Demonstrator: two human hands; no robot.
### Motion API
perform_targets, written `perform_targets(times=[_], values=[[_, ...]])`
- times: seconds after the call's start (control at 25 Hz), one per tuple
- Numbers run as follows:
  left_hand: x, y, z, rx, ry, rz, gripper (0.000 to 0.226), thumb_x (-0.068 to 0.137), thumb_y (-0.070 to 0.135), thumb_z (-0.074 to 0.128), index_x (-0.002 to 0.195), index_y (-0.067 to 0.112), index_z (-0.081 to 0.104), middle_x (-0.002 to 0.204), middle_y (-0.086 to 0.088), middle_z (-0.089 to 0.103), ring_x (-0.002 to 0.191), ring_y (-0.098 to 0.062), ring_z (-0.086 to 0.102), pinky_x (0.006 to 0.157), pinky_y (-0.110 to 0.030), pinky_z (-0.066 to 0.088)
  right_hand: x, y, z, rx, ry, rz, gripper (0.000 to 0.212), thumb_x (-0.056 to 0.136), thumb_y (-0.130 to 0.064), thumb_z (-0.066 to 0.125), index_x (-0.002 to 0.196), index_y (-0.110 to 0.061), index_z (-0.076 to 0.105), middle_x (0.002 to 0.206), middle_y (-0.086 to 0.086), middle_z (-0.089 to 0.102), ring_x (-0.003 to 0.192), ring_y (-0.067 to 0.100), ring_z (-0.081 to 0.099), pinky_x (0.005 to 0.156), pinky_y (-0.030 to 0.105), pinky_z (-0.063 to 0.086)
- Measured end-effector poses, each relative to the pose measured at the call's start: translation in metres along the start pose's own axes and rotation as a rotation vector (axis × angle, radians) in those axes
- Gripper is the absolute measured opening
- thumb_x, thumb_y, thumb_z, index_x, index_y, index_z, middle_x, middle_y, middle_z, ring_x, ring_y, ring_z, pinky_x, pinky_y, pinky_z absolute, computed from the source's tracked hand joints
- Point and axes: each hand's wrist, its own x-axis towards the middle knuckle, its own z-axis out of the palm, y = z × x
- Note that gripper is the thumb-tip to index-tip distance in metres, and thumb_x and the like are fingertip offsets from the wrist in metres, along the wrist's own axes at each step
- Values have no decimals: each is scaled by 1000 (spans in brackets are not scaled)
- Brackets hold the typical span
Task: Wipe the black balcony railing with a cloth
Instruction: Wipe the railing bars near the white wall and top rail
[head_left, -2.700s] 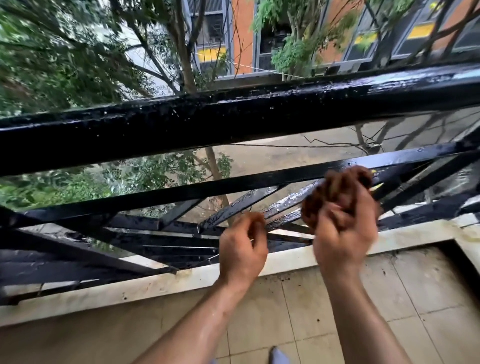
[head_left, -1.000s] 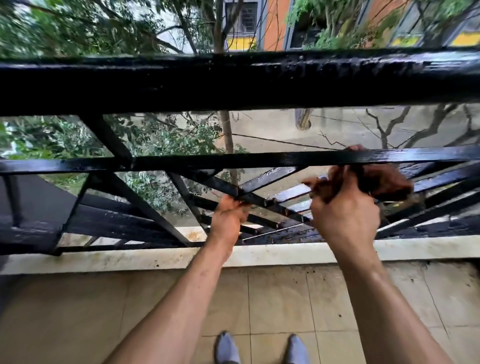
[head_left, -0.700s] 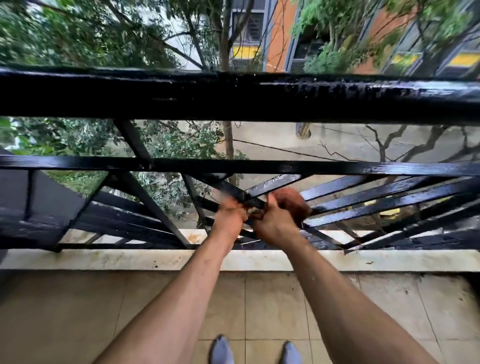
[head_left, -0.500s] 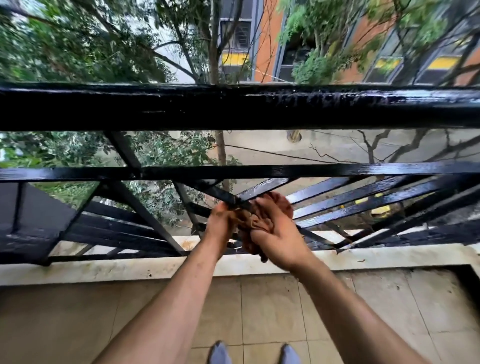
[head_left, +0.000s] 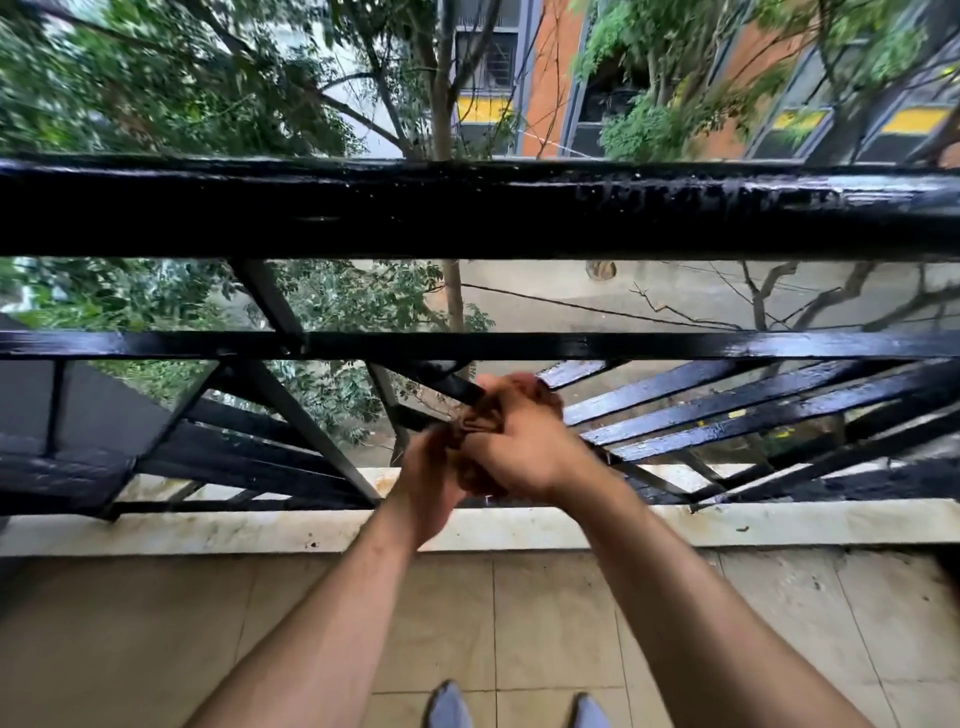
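The black balcony railing (head_left: 467, 213) spans the view, with a thick wet top rail, a thinner middle bar and slanted lower bars. A bunched brown cloth (head_left: 480, 421) is wrapped on a slanted lower bar at the centre. My right hand (head_left: 519, 447) grips the cloth from above and the right. My left hand (head_left: 428, 470) is blurred just below and left of it, its fingers meeting the cloth's lower end; how firmly it holds is unclear.
A pale stone kerb (head_left: 260, 530) runs under the railing, with beige floor tiles (head_left: 545, 623) in front of it. My two grey shoe tips (head_left: 449, 706) show at the bottom. Trees and an orange building lie beyond, far below.
My right hand with the cloth came left from the right-hand bars to the centre, where both hands now meet. The left hand has shifted slightly down and right, onto the cloth.
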Motion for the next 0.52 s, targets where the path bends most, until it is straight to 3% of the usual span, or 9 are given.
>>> perform_targets(times=[0.08,0.16,0.28,0.36,0.44,0.48,0.52], values=[[2,-14,-13,194,26,-22,37,97,28,39,103,12,71,103,-13,75,95,-36,69,92,-50,49,-8,7,-12,-151,229,10,39,88,-39,63,115,-18,45,95,8,66,91,36,65,77,37,52],[4,-18,-17,153,80,-43,47,101,24,26,101,6,69,101,-15,76,88,-35,71,81,-41,50,-19,13,-6,-230,394,41,45,88,-42,63,120,-24,37,99,10,69,90,39,66,71,40,50],[4,1,-15,-18,234,105,37,95,32,41,86,8,68,75,-8,72,69,-26,61,56,-26,47,-14,-1,24,-233,210,15,69,91,-40,61,146,-21,25,110,14,71,100,40,67,73,41,50],[-6,16,-13,-66,272,269,28,88,35,55,77,11,65,68,-4,68,68,-23,61,58,-26,49,-24,-22,32,-282,238,-171,67,91,-41,56,149,-25,27,109,10,71,97,37,68,70,39,48],[-23,33,-10,14,306,526,14,101,20,54,90,16,62,69,13,70,68,1,65,63,-15,49,-32,-48,24,-321,374,-424,71,84,-42,58,148,-34,28,93,2,74,77,32,69,58,33,39],[-34,42,-4,64,343,648,20,105,11,47,97,21,62,73,23,69,71,10,64,65,-7,46,-30,-62,14,-290,426,-502,77,82,-43,60,150,-35,25,85,2,73,68,32,67,54,30,35],[-39,47,-3,114,406,790,29,104,7,45,94,26,64,73,25,68,70,10,62,65,-8,46,-28,-72,4,-240,453,-497,81,81,-43,61,150,-34,20,81,3,72,64,34,66,52,29,34]])
